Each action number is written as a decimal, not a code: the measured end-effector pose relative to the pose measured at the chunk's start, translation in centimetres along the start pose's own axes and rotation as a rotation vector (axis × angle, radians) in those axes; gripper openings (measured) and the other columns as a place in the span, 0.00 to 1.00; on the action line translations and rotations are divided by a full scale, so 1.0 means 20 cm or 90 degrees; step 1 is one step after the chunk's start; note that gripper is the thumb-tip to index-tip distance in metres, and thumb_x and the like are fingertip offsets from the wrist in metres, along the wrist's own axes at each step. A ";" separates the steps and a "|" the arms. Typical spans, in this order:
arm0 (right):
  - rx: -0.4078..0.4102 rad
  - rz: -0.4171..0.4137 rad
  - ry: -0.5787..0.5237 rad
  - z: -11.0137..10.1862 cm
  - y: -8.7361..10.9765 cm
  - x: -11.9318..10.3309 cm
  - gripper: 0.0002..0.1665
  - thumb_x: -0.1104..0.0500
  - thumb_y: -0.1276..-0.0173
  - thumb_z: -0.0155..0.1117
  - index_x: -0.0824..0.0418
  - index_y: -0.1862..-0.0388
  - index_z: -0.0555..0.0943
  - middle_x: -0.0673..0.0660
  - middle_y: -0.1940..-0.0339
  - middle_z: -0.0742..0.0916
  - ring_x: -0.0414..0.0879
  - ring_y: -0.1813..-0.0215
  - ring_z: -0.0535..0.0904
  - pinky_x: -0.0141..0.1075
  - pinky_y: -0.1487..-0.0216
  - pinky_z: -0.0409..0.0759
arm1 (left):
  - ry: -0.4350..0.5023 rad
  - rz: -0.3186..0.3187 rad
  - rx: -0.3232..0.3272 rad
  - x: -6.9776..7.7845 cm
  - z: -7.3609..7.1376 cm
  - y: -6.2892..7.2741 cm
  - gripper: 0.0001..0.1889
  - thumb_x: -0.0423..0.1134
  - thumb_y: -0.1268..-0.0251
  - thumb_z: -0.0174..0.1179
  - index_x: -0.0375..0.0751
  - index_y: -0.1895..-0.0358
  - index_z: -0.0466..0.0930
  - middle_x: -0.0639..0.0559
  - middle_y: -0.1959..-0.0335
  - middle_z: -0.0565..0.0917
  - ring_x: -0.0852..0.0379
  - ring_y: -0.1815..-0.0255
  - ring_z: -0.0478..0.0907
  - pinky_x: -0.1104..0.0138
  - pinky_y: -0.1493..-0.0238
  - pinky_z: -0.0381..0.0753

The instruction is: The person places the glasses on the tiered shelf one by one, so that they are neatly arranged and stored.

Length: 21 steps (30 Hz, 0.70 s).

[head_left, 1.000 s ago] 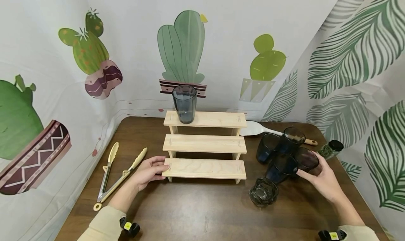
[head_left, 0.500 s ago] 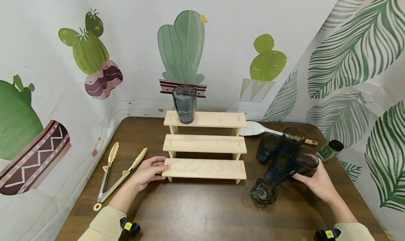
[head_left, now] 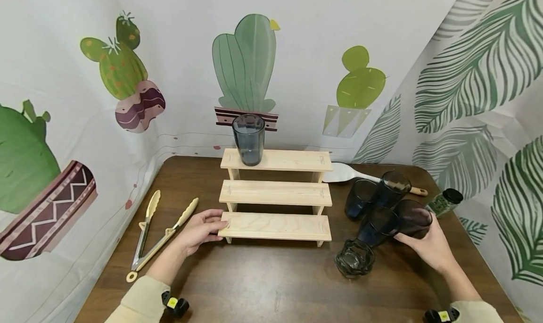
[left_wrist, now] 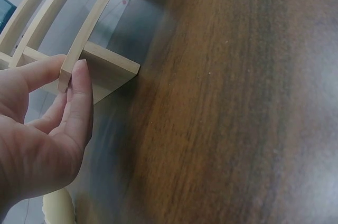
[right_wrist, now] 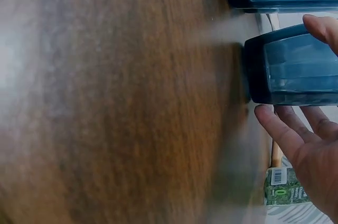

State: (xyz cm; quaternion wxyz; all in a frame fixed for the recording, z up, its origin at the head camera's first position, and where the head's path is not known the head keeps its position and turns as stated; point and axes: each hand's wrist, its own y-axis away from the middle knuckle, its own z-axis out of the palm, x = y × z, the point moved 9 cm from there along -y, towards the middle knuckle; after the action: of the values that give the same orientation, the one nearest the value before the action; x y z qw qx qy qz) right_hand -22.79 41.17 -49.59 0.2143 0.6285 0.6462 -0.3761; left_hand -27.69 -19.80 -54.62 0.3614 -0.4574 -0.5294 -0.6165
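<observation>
My left hand (head_left: 201, 231) pinches the left end of the lowest board of a three-step wooden display rack (head_left: 275, 226). In the left wrist view the thumb side lies above that board (left_wrist: 87, 28) and fingertips below. My right hand (head_left: 432, 245) holds a dark tinted drinking glass (head_left: 417, 219), thumb on one side and fingers on the other; the glass (right_wrist: 301, 71) appears upright in the head view. Close beside it stand three similar glasses (head_left: 377, 226). Another glass (head_left: 249, 141) stands on the left of the rack's top board.
Nearer the front is a low, wavy dark glass (head_left: 354, 259). A green spice jar (head_left: 444, 202) with a black lid is just beyond my right hand. A white spatula (head_left: 339, 173) lies behind the glasses; open tongs (head_left: 144, 238) lie at left.
My right hand has settled lower around the glass, its thumb moving down the side. The glass has shifted slightly to the right. My left hand stays on the rack.
</observation>
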 end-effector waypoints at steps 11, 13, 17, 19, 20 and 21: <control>0.038 0.049 0.031 -0.14 0.03 -0.03 0.52 0.52 0.36 0.80 0.62 0.23 0.60 0.56 0.39 0.73 0.32 0.56 0.74 0.23 0.64 0.76 | -0.004 0.002 -0.002 0.00 0.01 0.00 0.32 0.34 0.33 0.69 0.26 0.30 0.67 0.38 0.47 0.82 0.51 0.59 0.85 0.61 0.61 0.88; 0.050 0.054 0.032 -0.17 0.03 -0.05 0.53 0.52 0.36 0.80 0.62 0.21 0.59 0.56 0.40 0.73 0.33 0.57 0.74 0.23 0.64 0.74 | -0.005 0.002 -0.001 0.00 0.01 0.00 0.32 0.34 0.33 0.69 0.26 0.30 0.67 0.38 0.47 0.82 0.51 0.59 0.85 0.61 0.61 0.88; 0.079 0.043 0.033 -0.24 0.03 -0.11 0.51 0.53 0.36 0.80 0.56 0.20 0.62 0.47 0.44 0.74 0.35 0.59 0.74 0.23 0.65 0.73 | -0.005 0.001 -0.002 0.00 0.01 0.00 0.32 0.34 0.32 0.69 0.26 0.30 0.67 0.38 0.47 0.82 0.51 0.59 0.85 0.61 0.61 0.88; 0.091 0.028 0.030 -0.28 0.02 -0.15 0.50 0.55 0.37 0.81 0.52 0.21 0.64 0.43 0.47 0.76 0.35 0.59 0.75 0.23 0.64 0.72 | -0.005 0.000 -0.001 0.00 0.00 0.00 0.32 0.34 0.32 0.69 0.27 0.30 0.67 0.38 0.47 0.82 0.51 0.59 0.84 0.61 0.61 0.88; 0.096 0.022 0.029 -0.29 0.01 -0.17 0.50 0.56 0.37 0.81 0.50 0.21 0.64 0.42 0.48 0.77 0.34 0.59 0.76 0.23 0.63 0.72 | -0.005 -0.001 -0.001 0.00 0.00 0.00 0.32 0.33 0.32 0.69 0.27 0.29 0.67 0.38 0.47 0.82 0.51 0.59 0.84 0.62 0.61 0.88; 0.101 0.016 0.026 -0.30 0.01 -0.19 0.50 0.57 0.37 0.81 0.50 0.21 0.64 0.41 0.50 0.78 0.33 0.59 0.76 0.22 0.62 0.72 | -0.006 -0.001 -0.001 0.00 0.00 0.00 0.32 0.33 0.32 0.69 0.27 0.29 0.67 0.38 0.47 0.82 0.51 0.58 0.84 0.62 0.61 0.88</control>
State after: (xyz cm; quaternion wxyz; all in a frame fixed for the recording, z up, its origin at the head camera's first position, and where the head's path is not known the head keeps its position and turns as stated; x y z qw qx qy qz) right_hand -21.05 43.19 -42.96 0.1554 0.6593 0.6105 -0.4106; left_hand -27.63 -19.81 -54.54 0.3583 -0.4598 -0.5309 -0.6151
